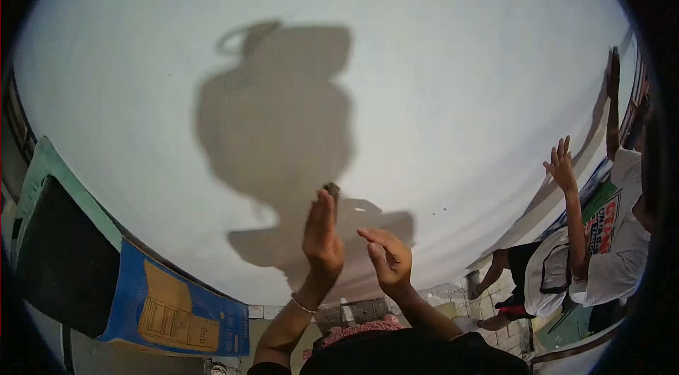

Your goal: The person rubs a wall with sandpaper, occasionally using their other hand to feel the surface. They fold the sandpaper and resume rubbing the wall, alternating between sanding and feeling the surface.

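Small dark object (332, 189) pinched at the fingertips of the raised left hand (322, 233), against a broad, bare white wall (438, 78) with open space all round. Right hand (385, 255) just beside it, fingers loosely curled, empty. Blue-and-tan poster (170, 304) lower left; another person's raised hand (562, 166) far right.

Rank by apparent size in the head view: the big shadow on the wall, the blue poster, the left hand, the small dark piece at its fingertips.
1. shadow
2. blue poster
3. left hand, though it looks bigger from being near the camera
4. small dark piece
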The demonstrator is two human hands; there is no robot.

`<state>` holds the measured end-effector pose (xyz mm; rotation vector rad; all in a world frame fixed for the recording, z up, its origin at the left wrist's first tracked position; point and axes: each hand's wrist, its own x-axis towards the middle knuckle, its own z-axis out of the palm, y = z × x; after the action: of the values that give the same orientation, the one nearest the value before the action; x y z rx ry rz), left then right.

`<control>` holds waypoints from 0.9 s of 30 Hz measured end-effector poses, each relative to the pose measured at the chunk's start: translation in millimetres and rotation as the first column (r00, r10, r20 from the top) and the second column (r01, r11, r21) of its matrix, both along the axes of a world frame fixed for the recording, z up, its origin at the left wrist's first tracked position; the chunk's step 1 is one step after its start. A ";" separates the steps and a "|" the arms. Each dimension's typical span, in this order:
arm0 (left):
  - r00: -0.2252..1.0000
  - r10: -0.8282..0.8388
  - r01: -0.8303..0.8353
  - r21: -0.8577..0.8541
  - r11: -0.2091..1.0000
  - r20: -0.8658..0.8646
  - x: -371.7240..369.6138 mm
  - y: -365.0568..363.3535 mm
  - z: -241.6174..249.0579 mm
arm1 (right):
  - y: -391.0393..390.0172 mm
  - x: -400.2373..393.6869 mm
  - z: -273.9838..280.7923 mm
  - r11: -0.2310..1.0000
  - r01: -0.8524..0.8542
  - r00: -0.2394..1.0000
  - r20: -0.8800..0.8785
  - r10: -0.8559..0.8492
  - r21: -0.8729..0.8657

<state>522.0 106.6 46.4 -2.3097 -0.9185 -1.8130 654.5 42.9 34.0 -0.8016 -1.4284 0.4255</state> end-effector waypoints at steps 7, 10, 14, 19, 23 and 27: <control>0.896 0.434 -0.442 0.257 0.860 0.088 -28.7 56.8 74.4 | -3.1 12.7 -64.5 0.950 0.040 0.984 -0.153 -0.091 -0.309; 0.836 0.536 -0.546 0.279 0.790 0.117 -26.4 82.5 90.2 | -9.4 20.4 -86.8 0.932 0.043 0.979 -0.171 -0.111 -0.359; 0.823 0.530 -0.568 0.315 0.760 0.206 -0.3 100.3 79.5 | -21.3 33.7 -106.8 0.899 -0.031 0.962 -0.258 -0.092 -0.436; 0.836 0.536 -0.545 0.290 0.787 0.117 -1.2 97.5 71.9 | -32.7 52.8 -134.4 0.828 0.043 0.979 -0.142 -0.147 -0.559; 0.816 0.529 -0.578 0.341 0.741 0.234 -27.4 107.3 106.7 | -38.8 64.5 -139.0 0.802 0.007 0.968 -0.198 -0.155 -0.597; 0.860 0.470 -0.510 0.393 0.765 0.200 -20.8 106.3 115.5 | -33.8 68.7 -145.7 0.810 -0.018 0.959 -0.238 -0.151 -0.586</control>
<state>501.3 212.9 161.9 -1.5441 -0.9027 -1.6791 723.2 9.1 -111.7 -1.2310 -1.0002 0.9147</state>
